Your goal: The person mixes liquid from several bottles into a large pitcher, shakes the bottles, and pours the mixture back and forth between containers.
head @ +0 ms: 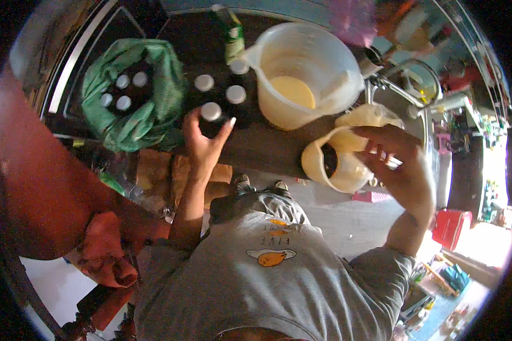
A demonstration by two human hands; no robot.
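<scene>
My left hand (207,138) is curled around a dark bottle with a white cap (211,111) on the dark tabletop. Three more white-capped bottles (204,82) stand close behind it. At the right, my right hand (390,157) grips a translucent plastic pitcher (345,170) by its handle side, the handle itself being mostly hidden. Dark liquid (329,160) shows inside the pitcher, which hangs at the table's front edge. Behind it stands a large translucent measuring bucket (269,102) with some yellowish content (293,91) at its bottom.
A green plastic bag (166,85) holds several white-capped bottles (123,102) on the left. Behind the bottles is a green glass bottle (234,38). A faucet (384,81) stands beyond the bucket. Cardboard (153,170) lies below the table; a large reddish-brown shape fills the left side, unclear.
</scene>
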